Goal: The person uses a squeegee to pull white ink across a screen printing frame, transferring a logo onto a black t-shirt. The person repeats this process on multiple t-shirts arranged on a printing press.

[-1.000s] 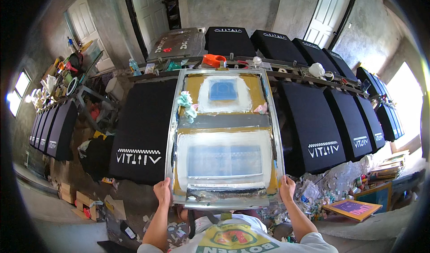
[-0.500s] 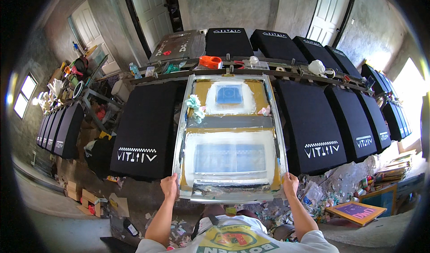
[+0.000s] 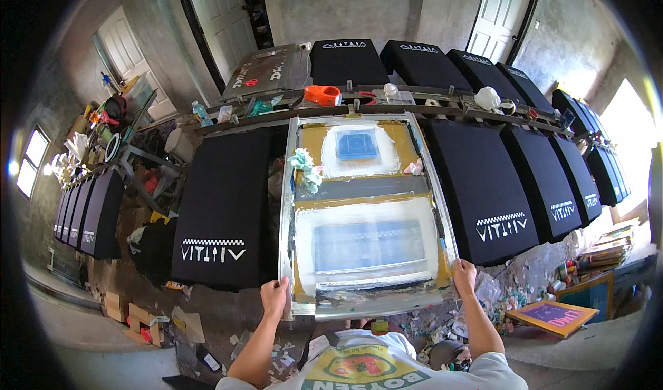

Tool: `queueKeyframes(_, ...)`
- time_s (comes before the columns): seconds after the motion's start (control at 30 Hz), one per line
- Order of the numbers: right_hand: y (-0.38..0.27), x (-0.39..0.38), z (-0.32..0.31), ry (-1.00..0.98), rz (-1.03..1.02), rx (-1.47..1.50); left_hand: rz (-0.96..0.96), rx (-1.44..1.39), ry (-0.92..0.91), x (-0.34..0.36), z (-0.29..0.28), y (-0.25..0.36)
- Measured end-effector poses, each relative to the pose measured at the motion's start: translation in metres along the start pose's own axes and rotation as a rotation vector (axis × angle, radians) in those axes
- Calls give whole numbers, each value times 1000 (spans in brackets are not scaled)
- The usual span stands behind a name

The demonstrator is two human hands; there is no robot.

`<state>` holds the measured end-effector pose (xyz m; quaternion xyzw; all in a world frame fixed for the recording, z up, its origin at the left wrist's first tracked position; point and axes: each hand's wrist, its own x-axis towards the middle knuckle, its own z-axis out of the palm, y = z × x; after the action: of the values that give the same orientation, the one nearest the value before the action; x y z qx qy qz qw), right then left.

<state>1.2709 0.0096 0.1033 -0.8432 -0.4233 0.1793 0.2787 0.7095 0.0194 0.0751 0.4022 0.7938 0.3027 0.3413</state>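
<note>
My left hand [image 3: 274,297] grips the near left corner of a screen-printing frame [image 3: 285,238], and my right hand [image 3: 464,277] holds its near right corner. The frame has metal sides, brown tape, white smeared margins and two blue mesh windows, a small far one [image 3: 357,144] and a larger near one [image 3: 369,245]. Crumpled pale green tape [image 3: 307,169] clings to its left side, a pinkish wad [image 3: 414,168] to its right. Whatever lies beneath the frame is hidden. Black fabric pieces with white prints flank it, one at left [image 3: 224,203] and one at right [image 3: 480,183].
Beyond the frame runs a metal rail [image 3: 276,116] bearing an orange tape dispenser [image 3: 322,95], a water bottle [image 3: 202,114] and a white wad [image 3: 487,99]. More black printed pieces [image 3: 347,62] lie behind it. Scraps litter the floor; a purple-and-orange framed panel [image 3: 552,317] lies at right.
The near end of the screen frame has swung to the right and slightly toward me, both hands moving with it. Its far end stays near the rail. My view has shifted slightly.
</note>
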Motion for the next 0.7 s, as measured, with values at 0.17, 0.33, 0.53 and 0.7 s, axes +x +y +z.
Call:
queueKeyframes(0.17, -3, 3, 6, 21, -47, 14, 33, -9, -47, 8, -6, 4)
queueKeyframes(0.33, -6, 9, 2, -22, -30, -17, -49, 52, -82, 11, -4, 3)
queueKeyframes(0.53, 2, 9, 1, -52, -36, 14, -30, 21, -47, 10, 5, -2)
queueKeyframes(0.7, 13, 18, 4, -112, -46, -3, -26, 88, 14, 5, 19, -4)
